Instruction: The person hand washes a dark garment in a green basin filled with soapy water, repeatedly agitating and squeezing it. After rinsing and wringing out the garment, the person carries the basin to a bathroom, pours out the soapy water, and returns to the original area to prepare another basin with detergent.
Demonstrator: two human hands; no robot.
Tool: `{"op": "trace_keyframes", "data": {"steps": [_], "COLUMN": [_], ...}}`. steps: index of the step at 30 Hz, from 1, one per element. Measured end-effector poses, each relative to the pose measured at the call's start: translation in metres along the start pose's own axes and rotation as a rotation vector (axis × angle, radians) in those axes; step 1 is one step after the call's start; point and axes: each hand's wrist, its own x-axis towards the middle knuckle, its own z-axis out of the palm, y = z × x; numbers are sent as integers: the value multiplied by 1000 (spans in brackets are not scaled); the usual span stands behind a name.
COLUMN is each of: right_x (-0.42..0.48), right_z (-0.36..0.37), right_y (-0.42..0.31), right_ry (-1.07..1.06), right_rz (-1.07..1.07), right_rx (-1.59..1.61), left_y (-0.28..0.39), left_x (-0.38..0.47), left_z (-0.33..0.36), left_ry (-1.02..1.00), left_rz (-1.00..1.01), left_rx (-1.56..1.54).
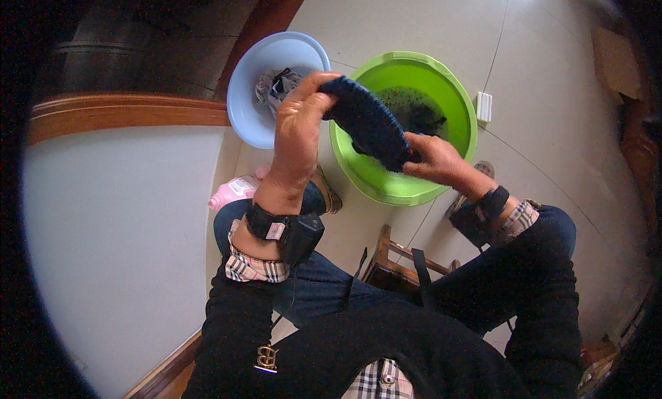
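A dark blue knitted cloth item [364, 122], perhaps a sock, is stretched between my two hands above the green plastic basin [465, 135]. My left hand [305, 114] grips its upper end, and my right hand [434, 158] pinches the lower end. Inside the green basin, sudsy water [393, 96] surrounds a dark piece of cloth [424, 117]. A light blue basin [243, 96] stands to the left, partly behind my left hand. It holds crumpled grey and black cloth [269, 91].
A white ridged bar, likely soap [484, 107], lies on the tiled floor right of the green basin. The pink plastic bottle [235, 191] is near my left knee. Between my legs is a wooden stool [388, 267]. A white wall panel [119, 244] borders the left side.
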Motion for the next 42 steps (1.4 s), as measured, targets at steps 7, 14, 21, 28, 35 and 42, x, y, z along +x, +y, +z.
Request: {"op": "trace_keyframes", "data": {"steps": [7, 14, 21, 28, 35, 42], "right_x": [-16, -4, 8, 6, 24, 22], "right_z": [39, 24, -5, -57, -50, -53], "right_y": [-18, 1, 1, -73, -134, -144], "right_ry": [80, 412, 375, 239, 229, 139], "right_rz": [-6, 334, 392, 208, -57, -28], "right_rx": [-125, 30, -196, 1022, 899, 903], "left_y": [-1, -2, -6, -19, -32, -30], "left_x": [3, -1, 0, 6, -2, 0], "left_z": [0, 0, -5, 4, 13, 10], "left_ry": [88, 59, -18, -49, -237, -26], "left_rz": [27, 8, -13, -34, 73, 167], "left_rx": [8, -158, -151, -103, 35, 390]}}
